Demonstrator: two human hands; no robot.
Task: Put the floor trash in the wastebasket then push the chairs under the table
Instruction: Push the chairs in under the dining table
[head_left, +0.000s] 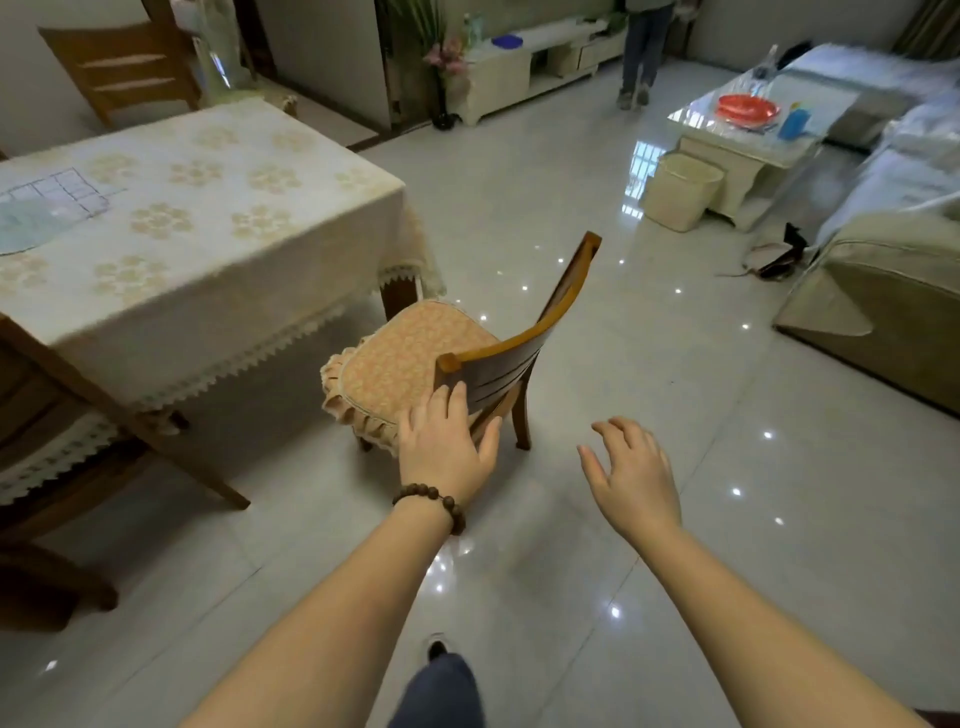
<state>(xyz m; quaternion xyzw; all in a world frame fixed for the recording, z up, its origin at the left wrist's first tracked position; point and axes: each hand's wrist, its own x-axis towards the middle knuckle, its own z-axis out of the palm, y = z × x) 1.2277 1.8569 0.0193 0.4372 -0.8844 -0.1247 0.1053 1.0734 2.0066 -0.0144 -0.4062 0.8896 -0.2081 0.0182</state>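
A wooden chair (511, 345) with an orange frilled cushion (410, 358) stands pulled out from the corner of the dining table (197, 228), which has a cream cloth. My left hand (447, 441), with a bead bracelet on the wrist, reaches to the chair's backrest with spread fingers; whether it touches is unclear. My right hand (631, 475) hovers over the floor to the right of the chair, fingers relaxed, holding nothing. A cream wastebasket (680, 192) stands far off beside the coffee table (748, 140).
Another chair (119, 67) stands behind the table and one (47, 415) at the near left, partly under the cloth. A sofa (883, 291) lines the right side. Dark items (779, 257) lie on the floor by it. A person (641, 47) stands at the far end.
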